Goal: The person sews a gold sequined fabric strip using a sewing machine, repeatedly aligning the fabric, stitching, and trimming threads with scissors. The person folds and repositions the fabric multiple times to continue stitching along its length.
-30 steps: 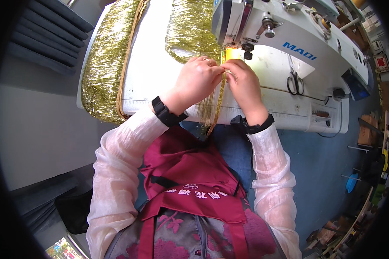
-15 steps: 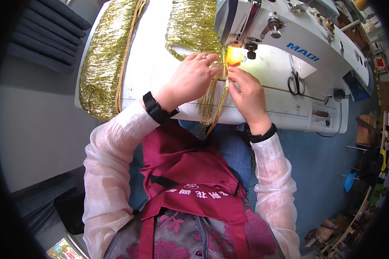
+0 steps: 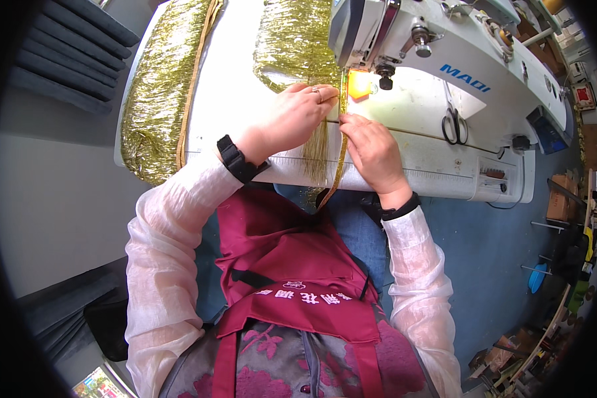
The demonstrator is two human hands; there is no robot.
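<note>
Gold tinsel fringe (image 3: 315, 156) lies under the sewing machine's head (image 3: 385, 40), its strands hanging over the table's front edge. Its sequined-looking gold band (image 3: 341, 154) runs from the needle area down toward my lap. My left hand (image 3: 295, 118), a ring on one finger, is closed on the fringe just left of the band, fingertips by the needle area. Slightly nearer and to the right, my right hand (image 3: 371, 147) pinches the band's right side between thumb and fingers. The fingertips of the left hand are partly hidden.
More gold fringe (image 3: 159, 93) is spread along the table's left end, and another length (image 3: 292, 46) lies behind my left hand. Black-handled scissors (image 3: 454, 126) rest under the machine's arm. An orange-yellow lit piece (image 3: 359, 85) sits beside the needle. Grey folded fabric (image 3: 73, 53) is at far left.
My right hand has shifted slightly left and nearer to me along the band. My left hand has flattened a little, its fingertips moving right. The band now hangs straighter.
</note>
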